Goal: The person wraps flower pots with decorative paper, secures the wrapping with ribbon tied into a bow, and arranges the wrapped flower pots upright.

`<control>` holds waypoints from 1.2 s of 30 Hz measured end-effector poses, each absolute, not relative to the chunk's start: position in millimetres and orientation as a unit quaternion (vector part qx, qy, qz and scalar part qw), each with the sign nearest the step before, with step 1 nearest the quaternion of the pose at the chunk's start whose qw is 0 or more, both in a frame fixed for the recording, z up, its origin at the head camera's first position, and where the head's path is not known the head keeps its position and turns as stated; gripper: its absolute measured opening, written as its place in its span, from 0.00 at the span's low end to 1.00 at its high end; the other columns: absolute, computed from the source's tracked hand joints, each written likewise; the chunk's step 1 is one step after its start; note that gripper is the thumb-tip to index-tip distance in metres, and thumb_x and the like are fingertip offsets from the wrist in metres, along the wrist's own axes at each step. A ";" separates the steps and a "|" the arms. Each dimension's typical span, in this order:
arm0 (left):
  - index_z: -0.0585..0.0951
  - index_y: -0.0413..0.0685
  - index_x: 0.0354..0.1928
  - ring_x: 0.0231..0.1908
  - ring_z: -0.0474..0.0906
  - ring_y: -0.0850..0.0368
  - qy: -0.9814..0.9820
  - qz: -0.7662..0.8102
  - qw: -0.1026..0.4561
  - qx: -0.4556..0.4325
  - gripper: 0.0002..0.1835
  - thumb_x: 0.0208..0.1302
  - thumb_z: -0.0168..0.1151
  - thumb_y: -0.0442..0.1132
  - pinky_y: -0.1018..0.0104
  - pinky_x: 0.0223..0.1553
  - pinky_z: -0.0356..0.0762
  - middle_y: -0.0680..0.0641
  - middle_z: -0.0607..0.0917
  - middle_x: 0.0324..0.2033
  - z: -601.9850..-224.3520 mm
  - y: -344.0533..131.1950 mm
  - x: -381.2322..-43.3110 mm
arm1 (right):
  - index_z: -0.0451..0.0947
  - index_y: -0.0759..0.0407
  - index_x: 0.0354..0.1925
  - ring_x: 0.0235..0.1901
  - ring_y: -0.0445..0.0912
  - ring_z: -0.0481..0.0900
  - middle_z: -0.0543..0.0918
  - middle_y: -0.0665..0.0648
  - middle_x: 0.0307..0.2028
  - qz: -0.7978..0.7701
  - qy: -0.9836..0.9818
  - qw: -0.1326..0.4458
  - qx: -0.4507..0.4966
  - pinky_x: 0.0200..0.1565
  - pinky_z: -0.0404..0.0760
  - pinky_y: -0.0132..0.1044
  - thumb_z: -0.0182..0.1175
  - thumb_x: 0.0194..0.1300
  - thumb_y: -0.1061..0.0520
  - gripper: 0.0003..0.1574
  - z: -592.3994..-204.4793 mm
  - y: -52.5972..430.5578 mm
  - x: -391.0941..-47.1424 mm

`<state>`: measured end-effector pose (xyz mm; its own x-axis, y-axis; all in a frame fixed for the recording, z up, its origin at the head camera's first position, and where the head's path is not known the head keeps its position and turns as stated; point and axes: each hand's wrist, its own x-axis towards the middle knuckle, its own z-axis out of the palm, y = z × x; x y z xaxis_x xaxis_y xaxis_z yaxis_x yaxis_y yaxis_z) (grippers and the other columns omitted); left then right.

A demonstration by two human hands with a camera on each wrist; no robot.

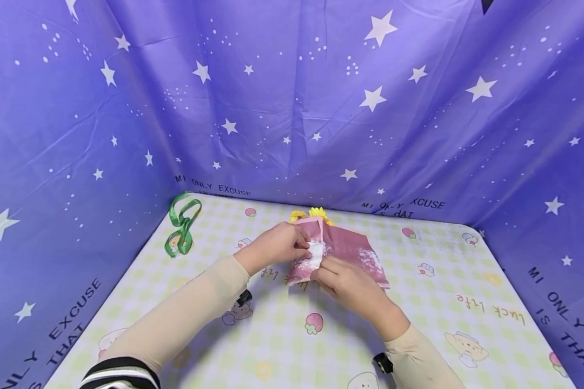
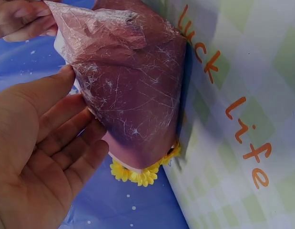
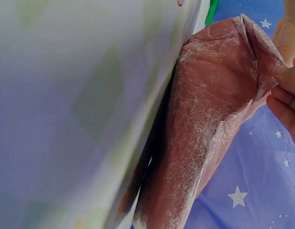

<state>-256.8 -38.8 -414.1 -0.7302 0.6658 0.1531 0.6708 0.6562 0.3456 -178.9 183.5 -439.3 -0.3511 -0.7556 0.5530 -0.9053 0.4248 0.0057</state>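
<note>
A creased pink sheet of wrapping paper (image 1: 345, 246) with whitish scuff marks is folded over on the table, its left part lapped inward. Yellow flowers (image 1: 317, 213) peek out past its far edge; whatever else lies inside the fold is hidden. My left hand (image 1: 278, 244) touches the left flap, and in the left wrist view its fingertips rest along the paper's edge with the palm facing the camera. With thumb and fingers, my right hand (image 1: 343, 281) pinches the near edge of the paper where the layers overlap, a corner visible in the right wrist view.
A looped green ribbon (image 1: 182, 232) lies at the table's far left corner. The tablecloth (image 1: 433, 302) is checked and printed with cartoon figures and lettering. Purple starry curtains (image 1: 292, 97) hang close around the back and sides.
</note>
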 end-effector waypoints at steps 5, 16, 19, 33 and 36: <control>0.91 0.49 0.44 0.51 0.85 0.58 -0.913 -0.188 0.009 -0.361 0.13 0.65 0.72 0.49 0.68 0.58 0.80 0.52 0.90 0.47 -413.8 -38.6 -253.5 | 0.84 0.52 0.42 0.32 0.40 0.72 0.75 0.46 0.32 0.151 -0.813 0.247 0.506 0.33 0.74 0.29 0.70 0.55 0.70 0.19 -444.2 185.3 -177.4; 0.91 0.50 0.43 0.49 0.86 0.57 -0.918 -0.169 0.024 -0.358 0.12 0.65 0.72 0.49 0.65 0.56 0.81 0.52 0.91 0.45 -412.7 -42.0 -252.1 | 0.86 0.58 0.47 0.50 0.48 0.80 0.83 0.52 0.45 0.087 -0.811 0.276 0.509 0.62 0.79 0.42 0.71 0.59 0.62 0.16 -443.5 180.1 -184.0; 0.91 0.51 0.39 0.41 0.86 0.59 -0.918 -0.161 0.018 -0.361 0.11 0.66 0.71 0.50 0.66 0.50 0.83 0.54 0.91 0.40 -410.5 -39.1 -250.0 | 0.87 0.59 0.42 0.45 0.46 0.81 0.83 0.51 0.40 0.080 -0.808 0.281 0.511 0.58 0.82 0.39 0.68 0.61 0.62 0.09 -444.6 180.9 -183.5; 0.91 0.52 0.41 0.40 0.86 0.61 -0.925 -0.155 0.018 -0.347 0.12 0.66 0.70 0.52 0.66 0.50 0.83 0.55 0.91 0.40 -409.0 -34.4 -246.4 | 0.88 0.57 0.35 0.40 0.43 0.82 0.83 0.50 0.38 0.195 -0.835 0.215 0.467 0.44 0.85 0.34 0.76 0.56 0.62 0.07 -444.6 185.9 -180.6; 0.91 0.52 0.43 0.41 0.86 0.61 -0.925 -0.152 0.017 -0.347 0.13 0.66 0.70 0.51 0.66 0.51 0.83 0.55 0.91 0.41 -409.5 -35.6 -248.0 | 0.88 0.55 0.36 0.41 0.43 0.82 0.84 0.49 0.39 0.217 -0.845 0.200 0.446 0.46 0.85 0.36 0.74 0.61 0.58 0.05 -436.6 184.9 -185.0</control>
<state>-248.0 -35.6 -409.5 -0.7583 0.6374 0.1367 0.6476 0.7124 0.2704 -185.0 184.9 -436.6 -0.5218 -0.6678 0.5308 -0.8408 0.5076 -0.1879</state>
